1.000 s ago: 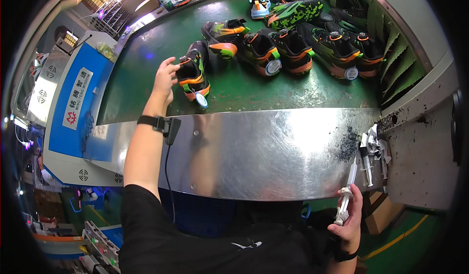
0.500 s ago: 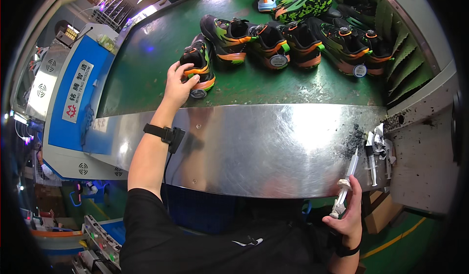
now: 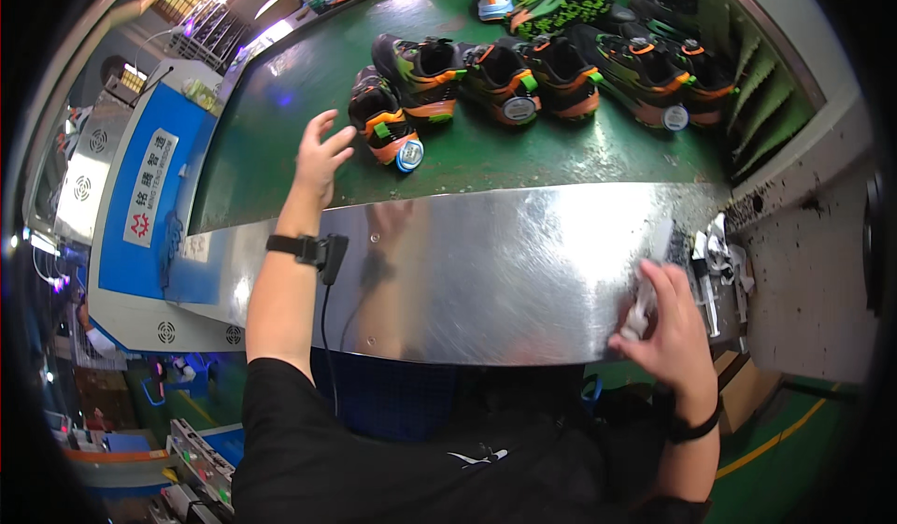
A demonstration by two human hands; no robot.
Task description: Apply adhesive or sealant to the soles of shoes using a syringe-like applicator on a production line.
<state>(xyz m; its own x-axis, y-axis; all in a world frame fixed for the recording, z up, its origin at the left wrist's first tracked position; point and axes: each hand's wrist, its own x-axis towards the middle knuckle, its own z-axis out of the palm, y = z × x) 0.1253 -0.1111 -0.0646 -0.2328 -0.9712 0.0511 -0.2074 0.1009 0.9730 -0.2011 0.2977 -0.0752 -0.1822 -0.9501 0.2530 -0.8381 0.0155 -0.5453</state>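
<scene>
My left hand (image 3: 324,157) is open, fingers apart, just left of a black, orange and green sneaker (image 3: 378,117) and no longer touching it. A round tag (image 3: 409,156) hangs at that shoe's heel. Over the right end of the metal ledge, my right hand (image 3: 668,323) grips a syringe (image 3: 643,304) with white wrapping about it; motion blurs its tip. Beyond the ledge, similar sneakers (image 3: 505,85) stand in a row with their heels toward me, some with round tags. Other syringes and crumpled white scraps (image 3: 715,253) lie right of my right hand.
The shiny metal ledge (image 3: 448,272) borders a green conveyor belt (image 3: 280,141). More shoes (image 3: 561,8) sit at the back, near green strip flaps (image 3: 757,103). A blue and white machine housing (image 3: 140,178) stands at left. Black residue marks the ledge's right end.
My left hand has let go of the sneaker and moved left, and the shoe's tag now faces up. My right hand has moved up over the ledge with the syringe.
</scene>
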